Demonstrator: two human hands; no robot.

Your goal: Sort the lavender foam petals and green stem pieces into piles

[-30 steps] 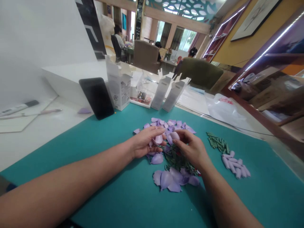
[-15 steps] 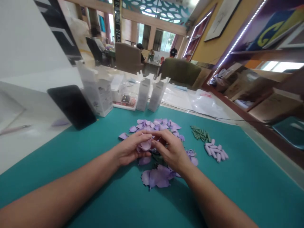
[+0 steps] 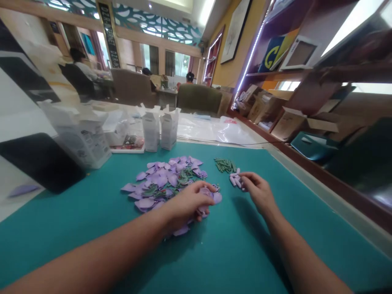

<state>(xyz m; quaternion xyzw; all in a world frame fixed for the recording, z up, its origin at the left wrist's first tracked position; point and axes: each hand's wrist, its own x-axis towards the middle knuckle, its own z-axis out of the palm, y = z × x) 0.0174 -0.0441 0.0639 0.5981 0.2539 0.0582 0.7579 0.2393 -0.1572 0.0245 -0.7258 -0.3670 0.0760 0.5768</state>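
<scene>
My left hand (image 3: 191,204) is closed around a pale purple, cup-shaped flower (image 3: 204,200), held low over the near right side of a heap of loose purple petals (image 3: 159,177). Green leafy bits (image 3: 185,175) lie among these petals. Farther right, my right hand (image 3: 259,190) has its thumb and forefinger pinched at a small pile of lilac cylinders (image 3: 235,179), around one piece at the pile's right edge. The fingers partly cover the pile. Just behind it lies a pile of thin green sticks (image 3: 225,165).
A green mat (image 3: 101,228) covers the tabletop. White cartons (image 3: 151,130) stand along its back edge, near a tray of small items (image 3: 131,145). A dark tablet-like panel (image 3: 39,163) leans at left. Clear plastic sheeting (image 3: 211,128) lies behind; people sit beyond. Shelves with boxes (image 3: 288,124) line the right.
My right hand has left the flower and moved right to the lilac cylinders. My left hand keeps the flower, now nearer the heap's right side. The view has turned right.
</scene>
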